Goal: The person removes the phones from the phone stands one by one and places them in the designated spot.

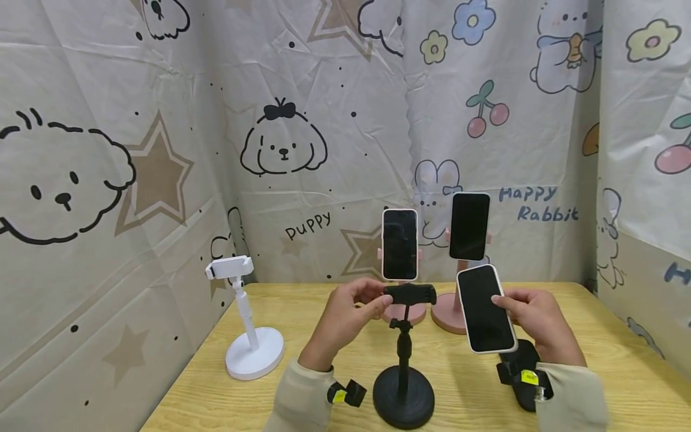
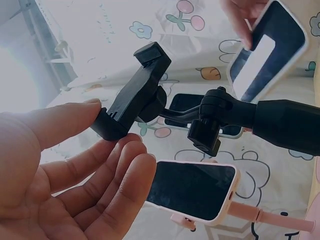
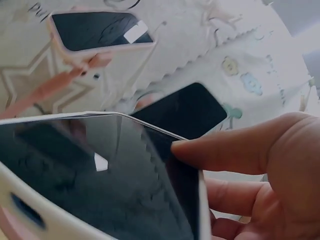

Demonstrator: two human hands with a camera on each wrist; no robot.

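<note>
A black phone stand [image 1: 403, 396] stands upright on the table in front of me. My left hand [image 1: 351, 312] pinches the left end of its black clamp [image 1: 411, 294] between thumb and fingers; the left wrist view shows the clamp [image 2: 132, 95] with no phone in it. My right hand [image 1: 540, 318] holds a phone in a white case [image 1: 486, 309], tilted, just right of the clamp and apart from it. The thumb lies on the screen edge, and the fingers are behind the phone [image 3: 100, 170], partly hidden.
Behind stand two pink stands, each bearing a phone: one phone [image 1: 400, 245] in the middle, another phone [image 1: 469, 226] to the right. A white phone stand [image 1: 254, 354] is at the left of the wooden table [image 1: 318, 354]. A black object [image 1: 523, 390] lies beneath my right wrist.
</note>
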